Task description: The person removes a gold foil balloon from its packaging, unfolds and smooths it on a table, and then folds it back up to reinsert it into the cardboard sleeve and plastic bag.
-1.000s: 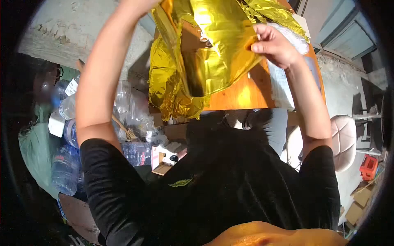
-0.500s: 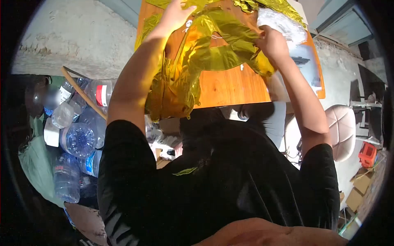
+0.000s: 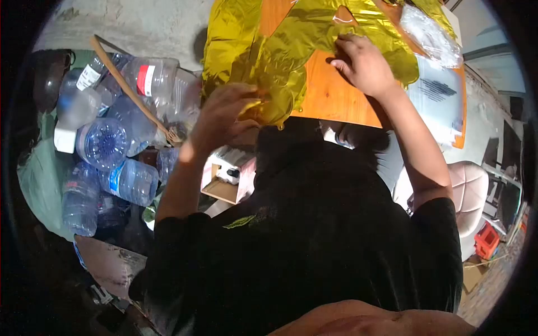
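Observation:
A flat, wrinkled gold foil balloon [image 3: 286,56] lies over the wooden table, its near end with small tabs reaching the front edge. My left hand [image 3: 221,117] is at that near left end, slightly blurred. Its fingers are curved and apart, with gold foil showing between them; a firm hold cannot be made out. My right hand [image 3: 367,67] rests palm down farther right, fingertips on the foil's inner edge and thumb spread over bare wood.
A crinkled clear plastic bag [image 3: 430,36] and a clear sheet with dark marks [image 3: 434,98] lie at the right of the orange wooden table [image 3: 342,101]. Plastic bottles [image 3: 106,143] crowd the left, with a wooden stick [image 3: 126,87] across them. A padded chair [image 3: 466,187] stands right.
My left hand has come down from the far part of the foil to its near left end. My right hand has let go of the foil's right part and lies flatter. The foil is spread flatter.

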Motion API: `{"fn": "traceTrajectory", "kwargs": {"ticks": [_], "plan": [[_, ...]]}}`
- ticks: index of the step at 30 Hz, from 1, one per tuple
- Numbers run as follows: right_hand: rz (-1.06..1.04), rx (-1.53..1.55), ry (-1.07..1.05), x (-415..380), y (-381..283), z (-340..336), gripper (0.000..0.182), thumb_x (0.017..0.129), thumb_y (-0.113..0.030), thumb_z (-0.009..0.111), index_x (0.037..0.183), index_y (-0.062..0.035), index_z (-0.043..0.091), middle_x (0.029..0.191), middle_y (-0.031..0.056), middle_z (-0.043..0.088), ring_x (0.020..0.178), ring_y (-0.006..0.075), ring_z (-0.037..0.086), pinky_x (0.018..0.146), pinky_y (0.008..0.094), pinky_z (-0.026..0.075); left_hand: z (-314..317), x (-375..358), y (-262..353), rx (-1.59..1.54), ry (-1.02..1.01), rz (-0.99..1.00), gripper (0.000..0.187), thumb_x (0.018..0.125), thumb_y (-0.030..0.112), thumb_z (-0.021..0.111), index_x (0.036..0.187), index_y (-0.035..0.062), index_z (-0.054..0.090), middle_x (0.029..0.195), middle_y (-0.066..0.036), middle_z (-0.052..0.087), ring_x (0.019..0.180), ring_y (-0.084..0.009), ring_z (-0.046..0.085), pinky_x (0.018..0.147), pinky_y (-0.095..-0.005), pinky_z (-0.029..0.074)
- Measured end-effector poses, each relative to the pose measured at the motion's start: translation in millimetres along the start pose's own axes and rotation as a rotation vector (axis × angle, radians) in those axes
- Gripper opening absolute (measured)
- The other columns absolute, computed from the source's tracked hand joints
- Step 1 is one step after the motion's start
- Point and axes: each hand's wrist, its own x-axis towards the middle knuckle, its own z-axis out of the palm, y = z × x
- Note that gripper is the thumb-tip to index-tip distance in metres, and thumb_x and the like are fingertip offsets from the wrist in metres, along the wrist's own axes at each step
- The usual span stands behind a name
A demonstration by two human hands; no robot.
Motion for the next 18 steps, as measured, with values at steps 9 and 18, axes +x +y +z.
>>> {"fn": "traceTrajectory", "kwargs": {"ticks": [9,18], "plan": [[-0.017,0.071,0.077,-9,-68,-6,0.039,0.090,-0.022,0.077,0.124,-0.0035,0.068,0.129,0.0198,0.066,0.126,0.0395,0.059,0.107,0.0471,0.048,47,-13,1,0.069,0.070,0.203,0.028,0.081,0.016,0.079,0.107,0.0076,0.071,0.122,-0.007,0.067,0.114,-0.0298,0.063,0.099,-0.0437,0.049],[-0.043,0.419,0.066,-32,-142,12,0.034,0.080,-0.018,0.085,0.105,-0.0040,0.067,0.104,0.0154,0.066,0.103,0.0371,0.063,0.091,0.0451,0.052,46,-14,-14,-0.655,0.154,-0.352,0.014,0.084,0.004,0.080,0.087,-0.0027,0.069,0.099,-0.007,0.071,0.092,-0.0148,0.068,0.081,-0.0287,0.054]]}}
